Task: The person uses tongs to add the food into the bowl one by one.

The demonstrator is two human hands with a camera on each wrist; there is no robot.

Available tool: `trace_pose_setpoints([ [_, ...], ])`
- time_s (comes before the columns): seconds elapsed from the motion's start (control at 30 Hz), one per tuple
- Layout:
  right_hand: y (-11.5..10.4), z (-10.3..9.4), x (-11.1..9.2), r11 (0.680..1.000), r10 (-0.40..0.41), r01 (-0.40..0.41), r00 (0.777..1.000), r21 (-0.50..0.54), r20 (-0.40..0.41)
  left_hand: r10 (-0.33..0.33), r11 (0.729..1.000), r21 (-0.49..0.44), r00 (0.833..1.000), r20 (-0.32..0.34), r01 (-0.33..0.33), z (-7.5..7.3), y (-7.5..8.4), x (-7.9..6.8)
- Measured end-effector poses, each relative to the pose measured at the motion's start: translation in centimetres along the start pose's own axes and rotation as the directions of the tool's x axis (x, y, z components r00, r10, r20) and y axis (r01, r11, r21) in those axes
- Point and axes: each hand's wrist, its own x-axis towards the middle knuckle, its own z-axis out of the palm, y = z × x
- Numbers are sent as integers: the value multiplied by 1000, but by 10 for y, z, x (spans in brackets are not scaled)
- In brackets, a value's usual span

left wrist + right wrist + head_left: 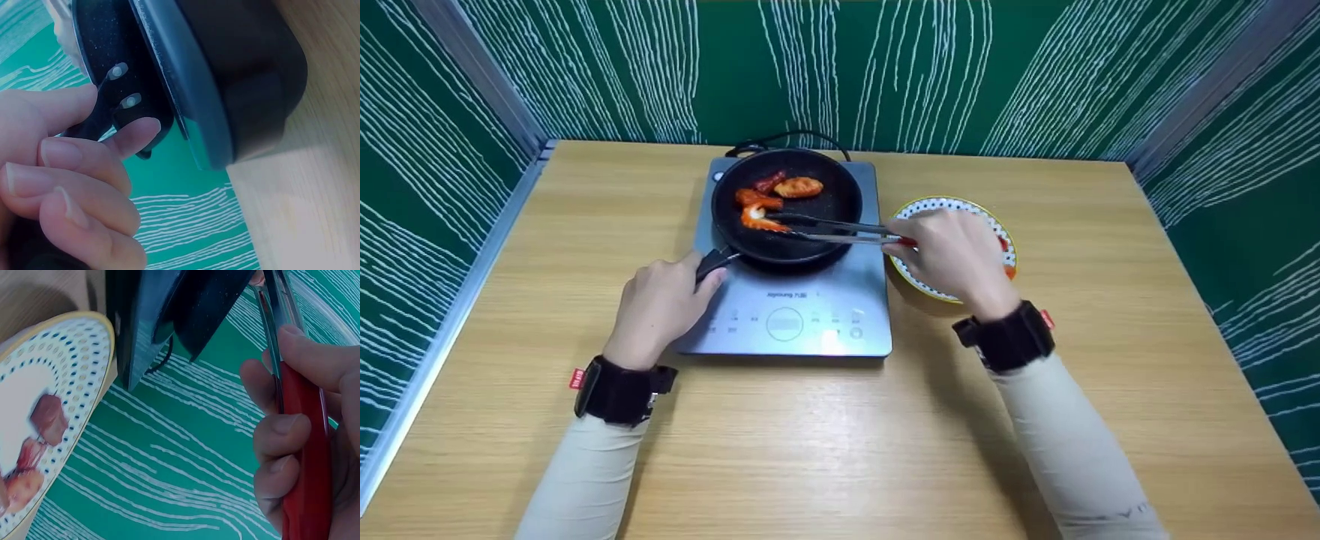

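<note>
My left hand [664, 307] grips the black handle [715, 264] of a frying pan [836, 191], thumb along one side; its curled fingers show in the left wrist view. With my right hand [956, 255] I hold metal tongs [844, 232] by their red grips [306, 455]. The tongs reach leftward into the pan, their tips at an orange shrimp [761, 220]; whether they pinch it I cannot tell. Beside the shrimp lie another orange-red piece [757, 199], a dark red piece [769, 181] and a browned chicken wing [799, 187].
Beneath the pan is a silver induction cooker [810, 300], its black cord [810, 133] running behind. A dotted, yellow-rimmed plate [919, 206] stands right of it, partly under my right hand, with reddish food pieces [49, 419]. Green patterned panels [885, 75] enclose the wooden table [825, 450].
</note>
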Motion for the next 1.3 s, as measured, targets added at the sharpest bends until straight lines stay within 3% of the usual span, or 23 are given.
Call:
trace_pose_setpoints([
  [0.3, -7, 5, 27, 1000, -9, 9, 996, 4, 85, -14, 1000, -16, 1000, 18, 14, 0, 0, 0],
  [0.63, -2, 10, 32, 1000, -4, 3, 990, 4, 140, -14, 1000, -21, 1000, 22, 15, 0, 0, 0],
  [1.03, 3, -5, 26, 991, -68, 71, 997, -112, 33, -13, 1000, -19, 1000, 12, 13, 0, 0, 0],
  [1.3, 4, -3, 27, 989, -68, 72, 997, -131, 29, -16, 1000, -18, 1000, 22, 17, 0, 1, 0],
])
